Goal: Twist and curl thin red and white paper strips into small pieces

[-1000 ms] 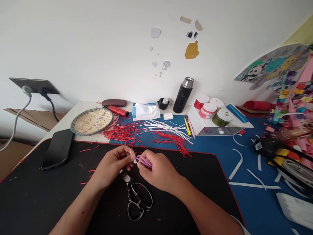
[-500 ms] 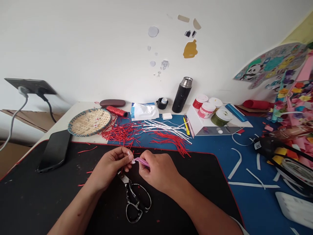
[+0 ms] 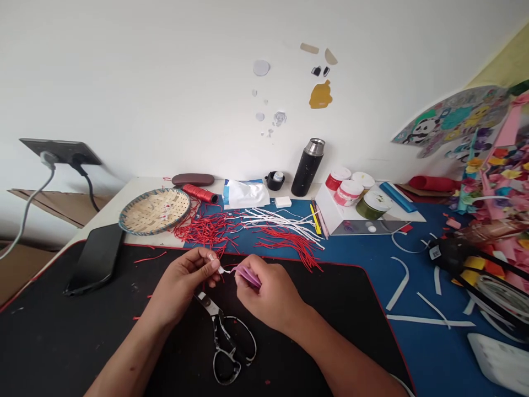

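Note:
My left hand (image 3: pixel 193 271) is closed, pinching a small white cord piece (image 3: pixel 222 270) between thumb and fingertips. My right hand (image 3: pixel 266 289) is wrapped round pink-purple tweezers (image 3: pixel 248 275). Their bent tip points left, and a short white strand stretches between it and the piece in my left fingers. Whether the tips grip that strand is too small to tell. Below my hands, scissors (image 3: pixel 229 344) with black, worn handles lie on the black mat (image 3: pixel 322 353); my left hand partly hides their blades.
Behind my hands lie red cords (image 3: pixel 206 230), white cords (image 3: pixel 281 219), a red thread spool (image 3: pixel 200 193) and a woven basket (image 3: pixel 155 212). A phone (image 3: pixel 95 259) rests at left. A black flask (image 3: pixel 308 168) and paint jars (image 3: pixel 374 204) stand at the back; white strips (image 3: pixel 430 321) lie at right.
The tweezers have drawn slightly right, away from my left fingers, and a white strand now shows between. The whole view has shifted a little downward in the frame.

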Available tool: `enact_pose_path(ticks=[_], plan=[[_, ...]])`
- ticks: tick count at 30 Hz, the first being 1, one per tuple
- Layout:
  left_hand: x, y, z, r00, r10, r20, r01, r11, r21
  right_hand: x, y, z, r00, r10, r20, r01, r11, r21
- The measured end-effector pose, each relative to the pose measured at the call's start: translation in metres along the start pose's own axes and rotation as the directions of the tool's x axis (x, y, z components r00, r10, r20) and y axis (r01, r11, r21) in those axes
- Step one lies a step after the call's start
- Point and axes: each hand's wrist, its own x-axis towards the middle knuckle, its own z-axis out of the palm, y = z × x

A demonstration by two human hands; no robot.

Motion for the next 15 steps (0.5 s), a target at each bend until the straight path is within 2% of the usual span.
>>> enact_pose_path(ticks=[5, 10, 13, 15], plan=[[-0.003, 0.003, 0.0, 0.995, 0.093, -0.025, -0.092, 0.995, 0.049, 0.005, -0.004, -0.005, 0.981, 0.146, 0.126, -0.172, 0.956, 0.238], [-0.008, 0.006, 0.004, 0.986, 0.164, 0.015, -0.164, 0.979, 0.12, 0.006, -0.001, -0.004, 0.937, 0.226, 0.267, -0.332, 0.814, 0.476], [-0.01, 0.006, 0.005, 0.984, 0.178, 0.026, -0.18, 0.973, 0.143, 0.004, 0.002, 0.0, 0.908, 0.241, 0.343, -0.402, 0.731, 0.551], [-0.01, 0.005, 0.005, 0.984, 0.178, 0.025, -0.18, 0.973, 0.144, 0.004, 0.004, 0.002, 0.895, 0.251, 0.37, -0.429, 0.712, 0.555]])
